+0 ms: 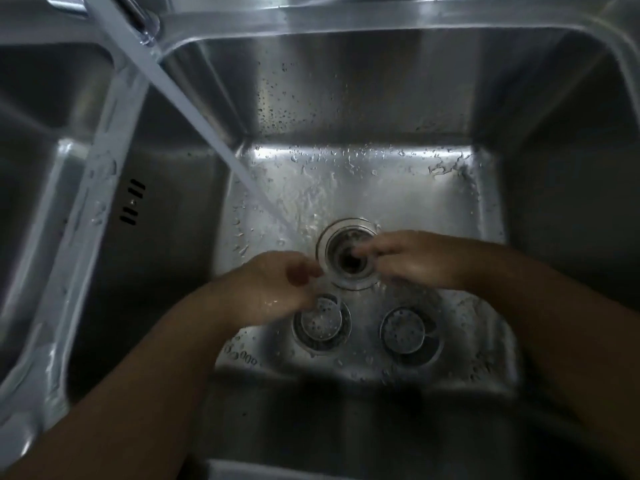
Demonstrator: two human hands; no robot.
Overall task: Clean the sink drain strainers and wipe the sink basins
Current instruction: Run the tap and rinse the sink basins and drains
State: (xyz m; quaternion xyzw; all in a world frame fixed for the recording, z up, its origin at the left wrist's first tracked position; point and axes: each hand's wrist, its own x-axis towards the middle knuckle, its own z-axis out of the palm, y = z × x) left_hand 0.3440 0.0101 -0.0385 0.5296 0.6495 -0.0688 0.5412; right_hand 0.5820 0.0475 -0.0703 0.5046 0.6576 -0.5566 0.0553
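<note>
Left hand [277, 289], loosely curled, empty: overlaps left strainer [322, 322], far-left rim. Right hand [412, 259], fingers straight, over drain [346, 263]; right strainer [403, 330] lies just nearward, toward basin [346, 98] near wall.

Dim light all round, shadows thick at the edges. A chrome tap [138, 15] sits top left, its water stream [194, 119] slanting down; a pale sheen lies along the steel ledge [381, 17] behind.

silver steel sink basin [381, 98], two grey perforated strainers [321, 323], dark drain [349, 259]
</note>
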